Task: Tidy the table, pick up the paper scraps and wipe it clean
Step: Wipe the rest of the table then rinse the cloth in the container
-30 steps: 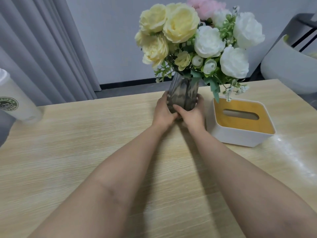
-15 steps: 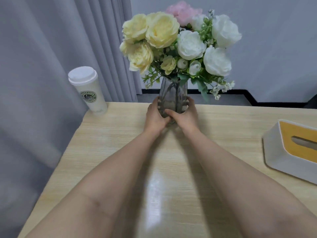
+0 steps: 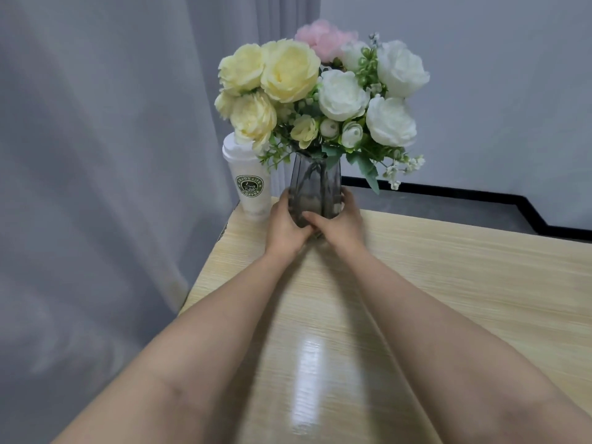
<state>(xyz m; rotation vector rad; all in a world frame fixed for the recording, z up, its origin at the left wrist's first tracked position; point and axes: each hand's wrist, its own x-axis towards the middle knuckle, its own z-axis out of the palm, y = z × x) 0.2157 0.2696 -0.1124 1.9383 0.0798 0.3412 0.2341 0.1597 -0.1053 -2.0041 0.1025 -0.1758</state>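
A smoky glass vase point(image 3: 314, 184) full of yellow, white and pink flowers point(image 3: 320, 94) stands upright near the far left corner of the light wooden table point(image 3: 464, 283). My left hand point(image 3: 285, 225) grips the vase's lower left side. On its lower right side my right hand point(image 3: 339, 224) wraps round it, thumb across the front. The vase's base is hidden behind my hands. No paper scraps show in this view.
A white lidded coffee cup point(image 3: 248, 184) with a green logo stands just left of the vase at the table's corner. Grey curtains point(image 3: 96, 155) hang beyond the left edge. A pale wall with a black skirting point(image 3: 448, 193) runs behind.
Both hands have carried the vase leftward across the table to beside the coffee cup. The white and yellow tissue box has dropped out of view on the right.
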